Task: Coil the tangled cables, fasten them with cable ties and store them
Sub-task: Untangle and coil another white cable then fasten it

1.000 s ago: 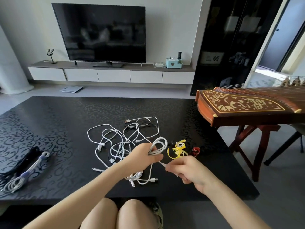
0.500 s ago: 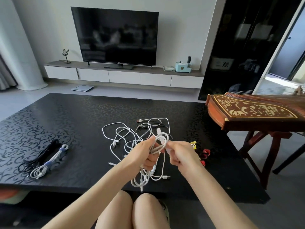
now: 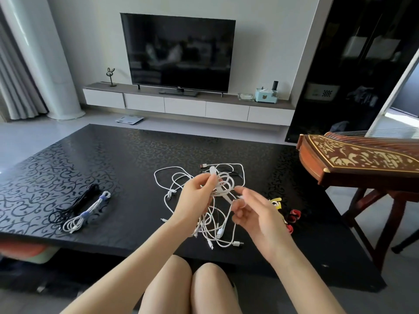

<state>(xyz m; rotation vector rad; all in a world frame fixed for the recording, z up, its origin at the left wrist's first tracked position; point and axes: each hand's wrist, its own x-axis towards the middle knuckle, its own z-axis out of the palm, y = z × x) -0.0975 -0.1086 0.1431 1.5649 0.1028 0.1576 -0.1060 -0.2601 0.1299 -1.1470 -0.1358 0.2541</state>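
Note:
A small white cable coil is gripped in my left hand above the black patterned table. A white cable tie is wrapped across the coil, and my right hand pinches its lower end just to the coil's right. Under and behind both hands lies a loose tangle of white cables, with plugs trailing toward the table's front edge. Spare yellow ties and red ties lie on the table, partly hidden by my right hand.
At the table's left lie a white bundle with blue ties and a black cable bundle. A wooden zither on a stand juts over the table's right side. My knees are below the table's front edge.
My right hand came over from the ties with a white tie, met the coil, and has drawn a little to the right of it. The head camera has swung left.

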